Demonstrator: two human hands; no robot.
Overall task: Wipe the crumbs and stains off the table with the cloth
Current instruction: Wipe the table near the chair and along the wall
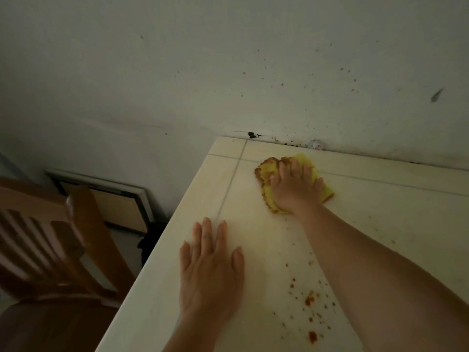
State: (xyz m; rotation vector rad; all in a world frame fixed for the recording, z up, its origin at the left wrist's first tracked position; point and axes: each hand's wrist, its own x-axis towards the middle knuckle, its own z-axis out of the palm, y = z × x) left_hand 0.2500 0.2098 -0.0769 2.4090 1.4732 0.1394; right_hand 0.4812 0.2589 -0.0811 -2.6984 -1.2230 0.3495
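A crumpled yellow cloth (266, 174), stained brown along its left edge, lies on the cream tiled table (380, 199) near the far edge by the wall. My right hand (295, 186) presses flat on top of the cloth and covers most of it. Near the table's left edge my left hand (210, 265) rests palm down on the bare surface, fingers spread, holding nothing. Reddish-brown crumbs and stains (309, 299) are scattered on the table between my two forearms, close to me.
A speckled white wall (228, 72) runs along the table's far edge, with dark debris (253, 135) and a small crumpled wrapper (314, 144) in the gap. A wooden chair (50, 237) stands left of the table. A framed panel (114, 201) leans against the wall behind it.
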